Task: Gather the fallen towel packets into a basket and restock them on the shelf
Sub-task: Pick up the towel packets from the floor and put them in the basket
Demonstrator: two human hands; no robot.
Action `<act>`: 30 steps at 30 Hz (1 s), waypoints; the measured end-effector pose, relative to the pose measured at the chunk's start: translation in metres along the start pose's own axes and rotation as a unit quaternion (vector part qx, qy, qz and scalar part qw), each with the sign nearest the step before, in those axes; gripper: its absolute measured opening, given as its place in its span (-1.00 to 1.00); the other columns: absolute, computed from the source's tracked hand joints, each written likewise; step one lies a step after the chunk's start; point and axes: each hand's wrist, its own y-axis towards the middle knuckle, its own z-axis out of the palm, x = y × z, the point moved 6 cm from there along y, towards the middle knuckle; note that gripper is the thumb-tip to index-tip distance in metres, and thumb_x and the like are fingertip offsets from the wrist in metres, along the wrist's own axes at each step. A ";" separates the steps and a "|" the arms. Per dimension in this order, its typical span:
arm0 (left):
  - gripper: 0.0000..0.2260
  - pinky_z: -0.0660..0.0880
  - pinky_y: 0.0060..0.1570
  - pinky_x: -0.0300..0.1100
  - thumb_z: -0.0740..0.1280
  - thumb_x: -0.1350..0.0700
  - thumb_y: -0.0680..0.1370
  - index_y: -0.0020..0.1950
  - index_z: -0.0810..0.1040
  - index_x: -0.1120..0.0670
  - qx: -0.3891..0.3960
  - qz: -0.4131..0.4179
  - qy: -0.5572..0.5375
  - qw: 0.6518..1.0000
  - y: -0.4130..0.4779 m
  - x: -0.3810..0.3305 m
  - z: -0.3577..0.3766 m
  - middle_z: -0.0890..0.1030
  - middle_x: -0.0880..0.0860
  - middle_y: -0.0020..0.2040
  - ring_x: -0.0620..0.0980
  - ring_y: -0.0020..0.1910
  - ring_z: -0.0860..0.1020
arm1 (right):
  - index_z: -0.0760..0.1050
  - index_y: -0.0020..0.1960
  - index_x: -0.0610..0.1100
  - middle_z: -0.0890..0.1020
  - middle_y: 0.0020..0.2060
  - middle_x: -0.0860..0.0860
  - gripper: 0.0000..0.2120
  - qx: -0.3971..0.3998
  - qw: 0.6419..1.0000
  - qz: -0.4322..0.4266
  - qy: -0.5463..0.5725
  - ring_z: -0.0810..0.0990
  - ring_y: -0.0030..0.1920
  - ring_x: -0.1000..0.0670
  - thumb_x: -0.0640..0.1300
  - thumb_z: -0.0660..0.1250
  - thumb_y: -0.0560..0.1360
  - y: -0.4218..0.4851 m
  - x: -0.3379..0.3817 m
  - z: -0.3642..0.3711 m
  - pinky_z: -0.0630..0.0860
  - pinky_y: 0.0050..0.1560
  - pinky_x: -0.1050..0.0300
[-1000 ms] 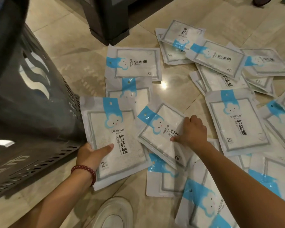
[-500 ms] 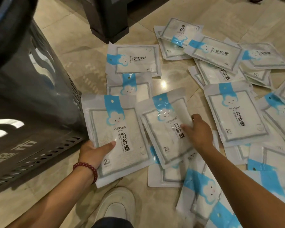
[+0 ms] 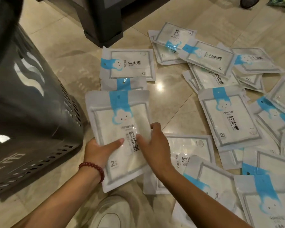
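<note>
Since the earlier frame the right hand point(image 3: 155, 145) has slid its packet onto the left hand's point(image 3: 100, 152), forming one stack point(image 3: 120, 129) of flat, glossy plastic pouches beside the dark slotted basket point(image 3: 31, 112). The left thumb clamps the stack's face; the right hand pinches its right edge. Other packets point(image 3: 229, 116) lie scattered on polished tile point(image 3: 171, 99).

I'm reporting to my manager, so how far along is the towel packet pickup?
Early on. Done: nothing I can confirm; the basket hides its contents. In hand: the left hand and right hand grip the held packets. Left: many loose packets lie on the floor, and no restocking shows.
</note>
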 end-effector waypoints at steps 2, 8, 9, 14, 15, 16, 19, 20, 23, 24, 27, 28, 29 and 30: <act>-0.72 0.57 -0.25 -0.14 0.53 0.21 0.32 -0.02 0.60 0.09 -0.033 -0.012 -0.009 0.999 0.007 0.002 -0.011 0.68 0.07 -0.14 0.03 -0.19 0.66 | 0.39 0.09 -0.08 0.55 -0.03 0.00 -0.72 0.003 1.000 0.012 0.005 0.53 -0.08 0.02 0.08 0.27 0.51 0.019 -0.003 0.001 0.51 -0.11 0.10; -0.78 0.51 -0.32 -0.19 0.52 0.18 0.34 -0.12 0.55 -0.02 -0.076 -0.026 0.007 0.997 0.022 0.010 -0.028 0.64 -0.03 -0.25 -0.02 -0.26 0.63 | 0.44 0.20 -0.23 0.49 0.14 -0.14 -0.60 -0.024 0.987 0.131 -0.086 0.47 0.15 -0.12 0.03 0.34 0.50 0.091 -0.034 -0.001 0.36 -0.01 0.15; -0.77 0.50 -0.33 -0.20 0.53 0.18 0.34 -0.12 0.55 -0.02 -0.082 -0.027 0.009 0.996 0.024 0.011 -0.030 0.64 -0.04 -0.27 -0.03 -0.27 0.63 | 0.43 0.18 -0.23 0.47 0.15 -0.15 -0.56 -0.011 0.983 0.139 -0.118 0.44 0.17 -0.13 0.06 0.37 0.47 0.097 -0.035 0.005 0.36 -0.01 0.12; -0.77 0.52 -0.37 -0.20 0.54 0.18 0.32 -0.11 0.58 -0.01 -0.077 -0.027 0.023 0.996 0.030 0.013 -0.034 0.67 -0.06 -0.30 -0.03 -0.29 0.65 | 0.41 0.14 -0.23 0.41 0.15 -0.14 -0.60 0.012 0.968 0.120 -0.219 0.37 0.20 -0.13 0.01 0.40 0.46 0.105 -0.032 0.028 0.40 0.08 0.07; -0.77 0.53 -0.36 -0.19 0.54 0.18 0.32 -0.10 0.58 -0.01 -0.075 -0.027 0.023 0.997 0.031 0.013 -0.034 0.67 -0.06 -0.30 -0.03 -0.29 0.65 | 0.42 0.12 -0.23 0.42 0.14 -0.14 -0.68 0.010 0.969 0.105 -0.224 0.39 0.18 -0.12 -0.05 0.37 0.49 0.106 -0.028 0.029 0.39 0.06 0.08; -0.77 0.53 -0.36 -0.18 0.54 0.18 0.32 -0.10 0.59 -0.01 -0.073 -0.026 0.023 0.997 0.031 0.012 -0.035 0.67 -0.06 -0.31 -0.03 -0.28 0.66 | 0.43 0.10 -0.24 0.44 0.11 -0.15 -0.77 0.004 0.972 0.081 -0.221 0.41 0.14 -0.12 -0.14 0.32 0.51 0.107 -0.024 0.028 0.38 0.01 0.09; -0.78 0.54 -0.35 -0.17 0.53 0.19 0.33 -0.12 0.58 -0.02 -0.061 -0.024 0.026 0.998 0.030 0.011 -0.033 0.68 -0.08 -0.33 -0.05 -0.31 0.66 | 0.36 -0.01 -0.22 0.49 -0.17 -0.10 -0.88 -0.049 0.993 0.022 -0.109 0.49 -0.14 -0.11 -0.38 0.16 0.50 0.099 -0.015 0.012 0.33 -0.27 0.14; -0.78 0.54 -0.36 -0.18 0.53 0.20 0.33 -0.12 0.58 -0.01 -0.054 -0.023 0.025 0.998 0.029 0.010 -0.032 0.68 -0.08 -0.32 -0.05 -0.32 0.67 | 0.31 -0.05 -0.19 0.44 -0.29 -0.04 -0.86 -0.077 0.994 0.014 -0.072 0.47 -0.24 -0.08 -0.40 0.15 0.50 0.093 -0.014 0.001 0.31 -0.36 0.15; -0.78 0.55 -0.34 -0.17 0.52 0.22 0.33 -0.12 0.58 0.01 -0.035 -0.028 0.018 0.999 0.026 0.009 -0.028 0.68 -0.05 -0.32 -0.05 -0.32 0.67 | 0.29 -0.03 -0.17 0.44 -0.33 -0.01 -0.87 -0.175 0.984 0.000 -0.022 0.48 -0.30 -0.07 -0.35 0.19 0.52 0.071 -0.019 -0.044 0.40 -0.38 0.11; -0.78 0.56 -0.32 -0.16 0.53 0.22 0.33 -0.12 0.58 0.02 -0.032 -0.032 0.020 0.999 0.025 0.009 -0.027 0.68 -0.04 -0.32 -0.05 -0.32 0.66 | 0.32 0.03 -0.17 0.49 -0.28 -0.04 -0.85 -0.205 0.979 -0.003 -0.005 0.50 -0.26 -0.09 -0.33 0.20 0.51 0.064 -0.022 -0.061 0.43 -0.30 0.10; -0.80 0.57 -0.23 -0.13 0.53 0.23 0.33 -0.13 0.60 0.06 -0.022 -0.031 0.019 0.999 0.022 0.009 -0.022 0.69 0.00 -0.29 -0.02 -0.30 0.67 | 0.35 0.25 -0.08 0.55 -0.11 0.02 -0.61 -0.241 0.970 -0.011 0.040 0.52 -0.14 -0.01 -0.31 0.26 0.46 0.048 -0.036 -0.107 0.43 -0.12 0.13; -0.80 0.57 -0.18 -0.11 0.53 0.23 0.33 -0.11 0.60 0.07 -0.019 -0.031 0.014 0.999 0.021 0.011 -0.020 0.69 0.03 -0.25 0.01 -0.28 0.67 | 0.37 0.26 -0.04 0.56 -0.08 0.07 -0.57 -0.235 0.970 -0.011 0.055 0.52 -0.13 0.02 -0.31 0.28 0.44 0.044 -0.041 -0.119 0.43 -0.09 0.13; -0.79 0.57 -0.15 -0.08 0.53 0.23 0.33 -0.10 0.60 0.08 -0.017 -0.033 0.009 0.999 0.019 0.012 -0.019 0.69 0.06 -0.21 0.04 -0.24 0.67 | 0.39 0.24 -0.01 0.56 -0.08 0.14 -0.56 -0.224 0.972 -0.010 0.078 0.53 -0.14 0.08 -0.33 0.29 0.42 0.039 -0.046 -0.128 0.44 -0.09 0.14; -0.77 0.58 -0.11 -0.04 0.53 0.22 0.32 -0.08 0.60 0.08 -0.014 -0.034 0.007 0.999 0.017 0.013 -0.017 0.69 0.08 -0.18 0.07 -0.21 0.67 | 0.40 0.20 0.04 0.56 -0.11 0.20 -0.54 -0.211 0.972 -0.005 0.104 0.53 -0.16 0.15 -0.36 0.29 0.40 0.035 -0.051 -0.135 0.45 -0.10 0.16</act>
